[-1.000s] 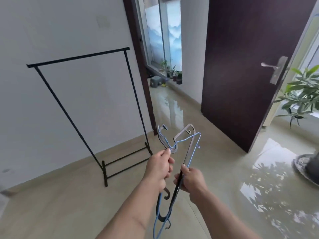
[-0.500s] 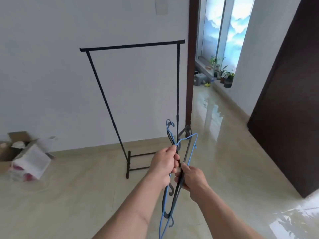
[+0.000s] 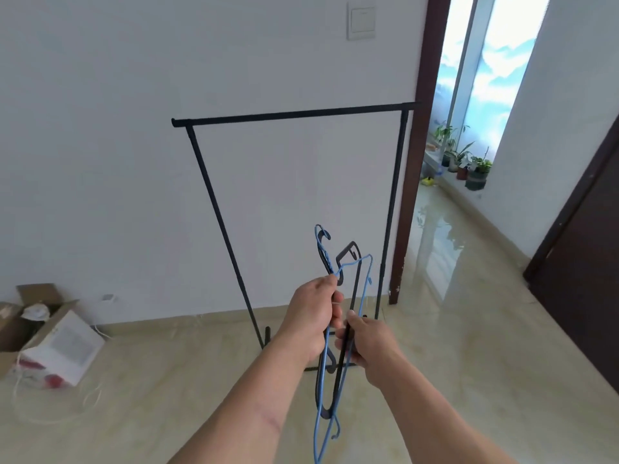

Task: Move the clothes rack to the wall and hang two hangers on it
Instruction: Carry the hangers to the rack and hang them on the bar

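The black clothes rack (image 3: 291,115) stands against the white wall, straight ahead of me, its top bar bare. A blue wire hanger (image 3: 363,289) and a black hanger (image 3: 348,254) overlap in front of the rack's lower half, hooks pointing up. My left hand (image 3: 310,316) pinches the blue hanger near its hook. My right hand (image 3: 368,343) grips the black hanger's bar just below and to the right. Both hangers are well below the top bar.
An open cardboard box (image 3: 40,333) with papers and a white cord lies on the floor at the left. A dark door frame (image 3: 412,182) borders the rack's right side, with potted plants (image 3: 469,165) beyond. A dark door (image 3: 589,249) stands at the right.
My view has swung left and come closer, so the rack now sits centred and larger. Both hands keep their hold on the hangers, and the box has come into view.
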